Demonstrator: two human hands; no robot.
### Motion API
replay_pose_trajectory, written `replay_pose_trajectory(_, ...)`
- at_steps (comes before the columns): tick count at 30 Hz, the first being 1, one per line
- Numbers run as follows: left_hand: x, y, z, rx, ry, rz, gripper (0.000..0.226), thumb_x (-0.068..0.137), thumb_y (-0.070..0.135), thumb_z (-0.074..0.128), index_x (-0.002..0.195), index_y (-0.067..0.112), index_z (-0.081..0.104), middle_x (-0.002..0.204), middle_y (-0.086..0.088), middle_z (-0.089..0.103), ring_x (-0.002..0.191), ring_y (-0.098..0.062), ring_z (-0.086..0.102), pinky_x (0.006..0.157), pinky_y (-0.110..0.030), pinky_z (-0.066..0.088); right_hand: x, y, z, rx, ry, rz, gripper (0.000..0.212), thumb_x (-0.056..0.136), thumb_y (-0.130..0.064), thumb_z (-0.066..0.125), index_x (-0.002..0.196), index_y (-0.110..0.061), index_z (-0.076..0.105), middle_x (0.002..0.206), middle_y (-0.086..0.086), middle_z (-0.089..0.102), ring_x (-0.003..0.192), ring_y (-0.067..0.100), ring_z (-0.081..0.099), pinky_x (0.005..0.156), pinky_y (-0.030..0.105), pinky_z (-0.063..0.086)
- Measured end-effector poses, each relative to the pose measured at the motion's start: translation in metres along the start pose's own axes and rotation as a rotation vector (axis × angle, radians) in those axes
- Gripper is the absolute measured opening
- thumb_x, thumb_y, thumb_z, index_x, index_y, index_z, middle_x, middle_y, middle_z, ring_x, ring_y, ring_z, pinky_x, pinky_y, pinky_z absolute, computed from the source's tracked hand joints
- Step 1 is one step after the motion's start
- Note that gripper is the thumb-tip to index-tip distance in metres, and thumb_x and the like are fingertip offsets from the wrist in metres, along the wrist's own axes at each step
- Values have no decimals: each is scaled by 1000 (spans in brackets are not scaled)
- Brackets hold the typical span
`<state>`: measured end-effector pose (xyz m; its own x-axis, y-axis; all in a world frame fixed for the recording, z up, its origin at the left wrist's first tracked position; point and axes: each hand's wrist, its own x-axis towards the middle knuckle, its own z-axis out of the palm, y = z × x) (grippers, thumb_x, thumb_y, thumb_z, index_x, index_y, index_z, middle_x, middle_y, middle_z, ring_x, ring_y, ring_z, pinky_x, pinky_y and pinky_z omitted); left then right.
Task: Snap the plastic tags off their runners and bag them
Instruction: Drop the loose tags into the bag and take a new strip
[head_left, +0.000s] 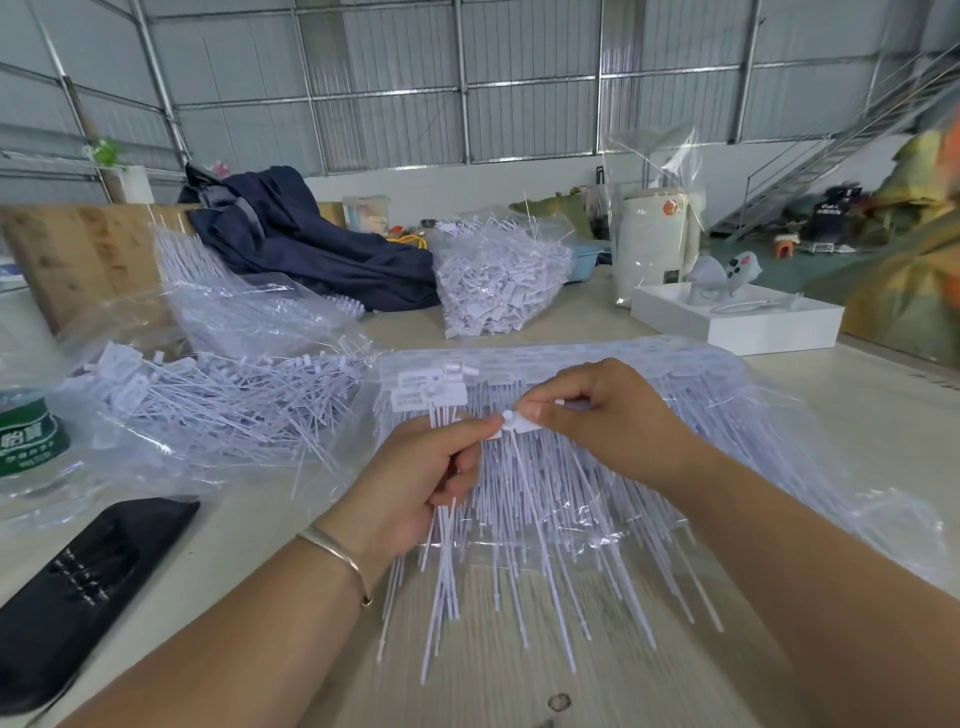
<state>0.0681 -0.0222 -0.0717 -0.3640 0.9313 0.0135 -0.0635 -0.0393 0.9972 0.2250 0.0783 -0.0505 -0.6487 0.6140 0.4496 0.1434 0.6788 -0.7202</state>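
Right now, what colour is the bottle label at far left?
Green with white lettering, on the bottle label; head view, the only one.

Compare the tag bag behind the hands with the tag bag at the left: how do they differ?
The far bag stands mounded and packed with short tag heads; the left bag lies flat and open, holding loose long-tailed tags. The far bag sits beside the dark cloth; the left bag sits near the bottle. Both are clear plastic holding white tags.

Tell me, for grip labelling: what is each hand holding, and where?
Left hand grips a bundle of thin white plastic tag stems; right hand pinches the flat white tag head.
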Motion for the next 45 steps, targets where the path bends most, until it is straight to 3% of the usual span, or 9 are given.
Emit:
replay_pose_trajectory(5,-2,6,-2,73,-112,22,30,84,16,68,55,15,58,43,4,30,34,-10,23,38,-19,19,-1,-1,-11,165,-56,26,10,86,-12,71,87,-17,79,88,22,73,80,43,61,75,38,49)
replay_pose_trajectory(8,-7,15,-5,142,-223,8,21,74,17,72,56,14,64,40,4,28,31,-8,23,35,-16,18,-2,-3,-19,198,-151,73,9,83,-8,72,89,-7,78,90,9,76,94,27,69,92,36,52)
replay_pose_trajectory(14,-15,22,-7,363,-344,-74,28,69,11,70,47,16,53,36,3,26,31,-10,21,37,-16,18,-4,-10,-15,187,-342,131,15,79,-1,71,72,-12,78,73,16,63,71,15,49,65,20,39)
replay_pose_trajectory(18,-9,15,2,468,-186,-85,36,75,4,68,43,17,58,38,1,32,36,-13,22,41,-18,17,-1,-4,-9,107,-272,153,14,77,-4,67,69,-9,78,74,36,57,70,22,46,69,32,36)
replay_pose_trajectory(24,-1,10,13,608,-52,6,34,71,4,71,42,19,62,44,6,58,33,-4,47,36,-9,30,1,1,-3,-61,-252,169,21,77,-7,66,70,13,66,54,9,33,50,12,30,51,24,26)
replay_pose_trajectory(29,2,9,-10,935,292,171,29,77,20,68,53,18,52,44,8,48,40,-7,45,39,-16,29,-2,-6,-26,-8,-275,170,20,70,-10,65,51,-4,69,46,3,41,46,9,35,48,19,30)
replay_pose_trajectory(34,6,19,-29,74,119,-25,42,79,11,75,46,23,50,47,7,29,37,-8,22,37,-17,19,7,6,-38,337,82,155,18,89,-4,58,80,-1,73,50,0,40,47,8,40,61,23,38)
replay_pose_trajectory(39,5,7,-11,88,-67,-126,43,87,13,70,62,23,36,50,7,27,39,-7,23,37,-18,19,7,16,-13,264,17,323,20,87,4,48,79,-9,61,58,2,47,51,11,40,44,14,32)
replay_pose_trajectory(45,2,2,-8,62,-42,-224,46,97,37,54,58,20,37,50,6,26,36,-6,20,33,-15,13,2,13,-15,230,-60,172,19,88,-1,58,82,-12,72,71,0,63,65,3,54,62,11,40)
